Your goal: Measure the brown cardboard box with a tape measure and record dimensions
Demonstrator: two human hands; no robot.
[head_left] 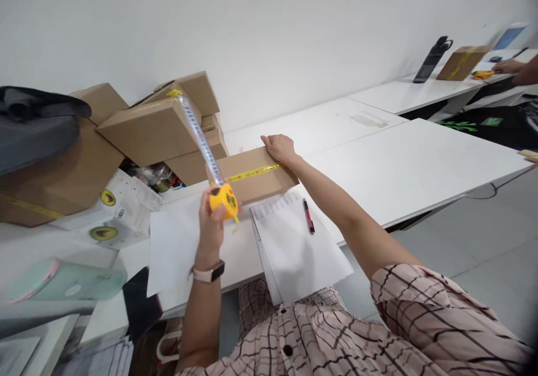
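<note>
A long white table (pixel 403 163) ran across the view, with a person in a checked shirt seated at its near edge. At the left, a heap of cardboard boxes (pixel 147 129) leaned against the wall. A smaller cardboard box (pixel 256 180), sealed with a yellow strip, lay flat in front of the person, just beyond a sheet of paper (pixel 294 247) with printed rows at its top.

The right arm stretched forward almost straight. The right hand (pixel 279 147) lay palm down on the box's far corner, fingers loosely open and gripping nothing, apparently to keep the box from sliding.

The left forearm stood nearly upright, a watch (pixel 209 272) on its wrist. The left hand (pixel 211 222) had its fingers closed around a yellow tape measure (pixel 224 199) at the box's near left corner. Its blade (pixel 197 132) ran up and away, ending on the heap of boxes, probably held high to stay taut. A red pen (pixel 309 216) lay on the paper.
</note>
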